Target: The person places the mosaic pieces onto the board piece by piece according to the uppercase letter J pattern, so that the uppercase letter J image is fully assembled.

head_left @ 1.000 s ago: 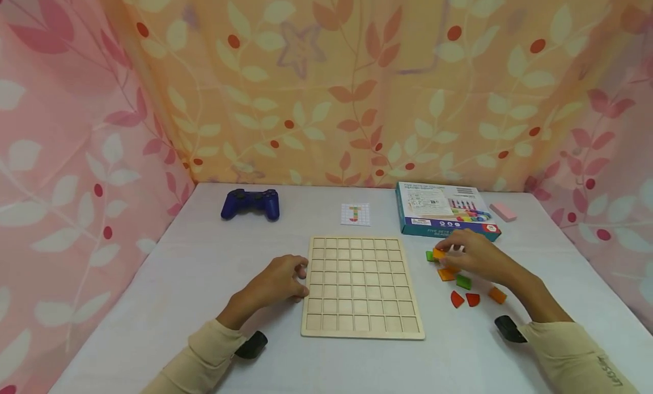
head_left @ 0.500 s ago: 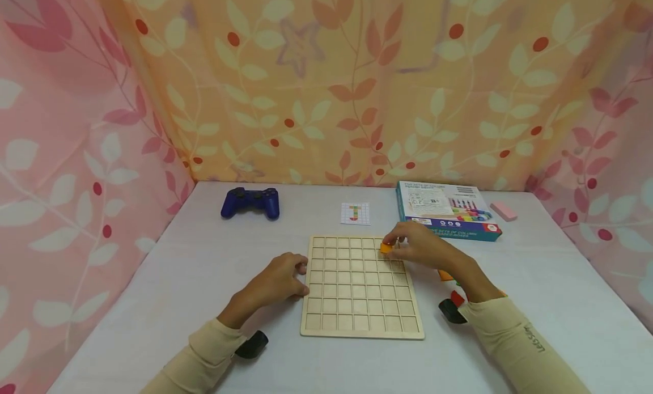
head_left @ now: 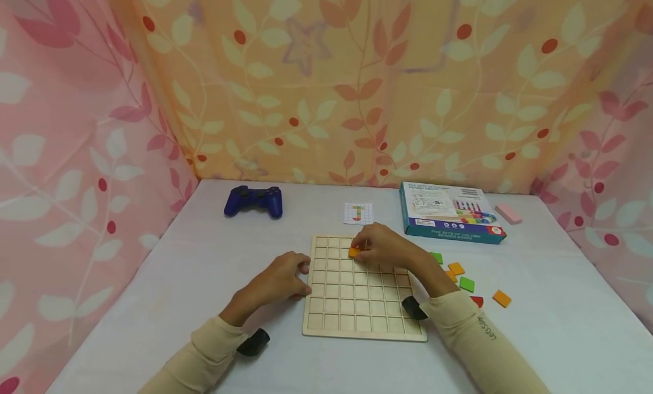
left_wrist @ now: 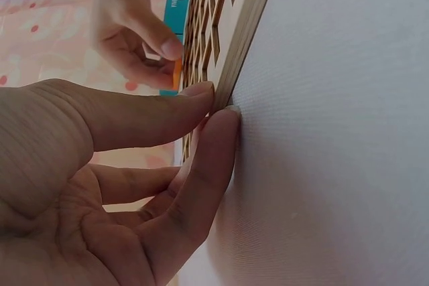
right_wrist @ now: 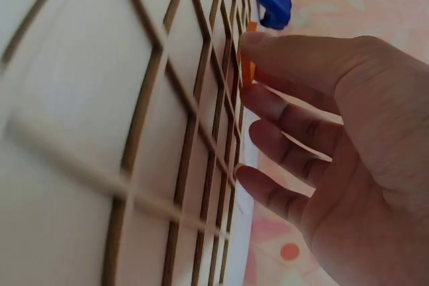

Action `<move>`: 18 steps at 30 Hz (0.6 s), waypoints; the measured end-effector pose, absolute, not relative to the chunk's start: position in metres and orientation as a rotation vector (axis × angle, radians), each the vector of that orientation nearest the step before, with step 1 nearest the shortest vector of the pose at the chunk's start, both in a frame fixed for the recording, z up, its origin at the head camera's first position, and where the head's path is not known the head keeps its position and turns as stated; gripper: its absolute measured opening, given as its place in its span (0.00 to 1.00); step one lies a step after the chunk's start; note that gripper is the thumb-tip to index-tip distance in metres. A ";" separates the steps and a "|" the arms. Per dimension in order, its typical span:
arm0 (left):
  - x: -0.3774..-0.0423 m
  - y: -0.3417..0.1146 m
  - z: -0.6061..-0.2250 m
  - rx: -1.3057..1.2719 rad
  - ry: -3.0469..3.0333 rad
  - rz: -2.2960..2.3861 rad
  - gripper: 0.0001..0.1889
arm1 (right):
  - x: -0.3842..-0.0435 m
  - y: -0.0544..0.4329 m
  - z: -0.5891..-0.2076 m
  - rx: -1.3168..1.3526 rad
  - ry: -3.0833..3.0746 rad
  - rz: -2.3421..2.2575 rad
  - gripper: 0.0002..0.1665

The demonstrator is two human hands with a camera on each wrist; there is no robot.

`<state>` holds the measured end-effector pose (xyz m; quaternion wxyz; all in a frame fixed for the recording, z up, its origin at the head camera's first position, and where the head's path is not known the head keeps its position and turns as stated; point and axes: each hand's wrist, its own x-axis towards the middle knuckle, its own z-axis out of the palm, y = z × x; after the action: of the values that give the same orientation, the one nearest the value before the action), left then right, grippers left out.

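A wooden grid board [head_left: 346, 308] lies flat on the white table. At its left edge my left hand [head_left: 279, 276] holds the rim with thumb and fingertips, seen close up in the left wrist view. Over the board's upper part, my right hand [head_left: 385, 246] pinches a small orange square tile [head_left: 353, 253] between thumb and finger. In the right wrist view this orange tile [right_wrist: 249, 65] stands edge-on at the grid; whether it is fully seated in a cell cannot be told. Behind the board lies a small card [head_left: 358, 213] with a coloured J-shaped pattern on a grid.
Right of the board are loose tiles: green [head_left: 466, 284], orange [head_left: 502, 298] and a partly hidden red piece [head_left: 476, 301]. A boxed set [head_left: 451, 212] and a pink block [head_left: 508, 214] stand at the back right. A blue game controller [head_left: 253, 201] sits back left.
From the loose pieces at the right, my right hand has carried the orange tile leftward onto the board's upper middle. My left hand has stayed at the board's left edge.
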<state>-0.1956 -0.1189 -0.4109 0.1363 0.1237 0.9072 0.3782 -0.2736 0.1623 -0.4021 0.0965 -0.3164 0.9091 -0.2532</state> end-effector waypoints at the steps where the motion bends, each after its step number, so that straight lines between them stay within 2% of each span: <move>1: -0.195 -0.119 -0.410 0.357 2.623 1.098 0.28 | -0.275 0.159 -0.403 -0.948 2.687 -0.748 0.14; 9: -0.194 -0.119 -0.407 0.372 2.618 1.091 0.24 | -0.276 0.144 -0.405 -1.007 2.722 -0.706 0.13; 18: -0.194 -0.119 -0.408 0.368 2.630 1.074 0.29 | -0.276 0.141 -0.407 -0.962 2.729 -0.699 0.15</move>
<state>-0.1944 -0.1192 -0.4084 0.1382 0.1271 0.9093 0.3714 -0.2758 0.1408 -0.4073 0.0824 -0.3221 0.9136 -0.2339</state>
